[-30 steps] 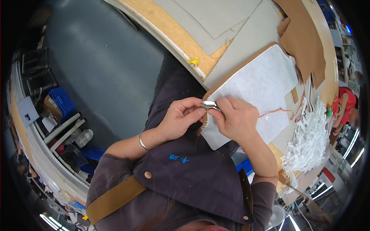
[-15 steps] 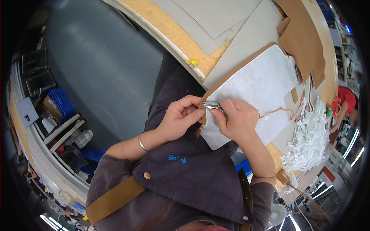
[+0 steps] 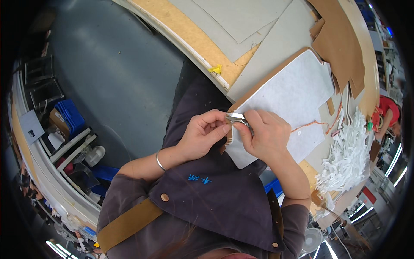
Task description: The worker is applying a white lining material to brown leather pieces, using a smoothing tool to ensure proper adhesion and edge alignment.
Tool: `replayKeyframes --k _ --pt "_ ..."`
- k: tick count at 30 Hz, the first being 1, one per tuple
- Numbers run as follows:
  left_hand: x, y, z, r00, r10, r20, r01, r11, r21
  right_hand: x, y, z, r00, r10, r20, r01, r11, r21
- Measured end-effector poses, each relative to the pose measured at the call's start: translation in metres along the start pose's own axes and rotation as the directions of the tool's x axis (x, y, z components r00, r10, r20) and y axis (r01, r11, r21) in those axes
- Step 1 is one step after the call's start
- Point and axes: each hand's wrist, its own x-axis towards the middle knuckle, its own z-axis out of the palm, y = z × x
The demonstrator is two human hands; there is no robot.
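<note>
A white-backed panel [image 3: 282, 97] with brown material folded over its rim lies tilted across the table edge and my lap. At its near left corner the brown edging [image 3: 230, 137] is gathered into small pleats. My left hand [image 3: 200, 134] pinches this edging between thumb and fingers. In my right hand [image 3: 271, 134] is a pair of small metal pliers [image 3: 237, 118], gripped with their jaws pointing left. The jaw tips meet the edge beside my left fingertips; whether they bite on it is hard to see.
Grey sheets [image 3: 241, 17] cover much of the table. Brown cut pieces [image 3: 340, 43] lie at the far right, near a heap of white strips [image 3: 345, 159]. An orange cord [image 3: 317, 123] crosses the panel. A yellow scrap [image 3: 215, 69] sits on the table edge. Another person [image 3: 388, 114] is at the right.
The pliers have tilted and shifted slightly; their jaws now lie a little higher at the edge. The panel and both hands are almost where they were.
</note>
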Motion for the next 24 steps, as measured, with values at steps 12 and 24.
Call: replayKeyframes --k 12,24 --pt "0.001 -0.001 -0.002 1.0 -0.011 0.009 0.011 1.0 0.019 -0.002 0.003 0.01 0.999 0.013 -0.042 -0.008 0.993 0.116" --pt "-0.001 -0.003 -0.001 0.999 0.023 -0.027 -0.023 1.0 0.006 -0.005 0.006 0.01 0.994 0.013 -0.107 -0.006 0.998 0.066"
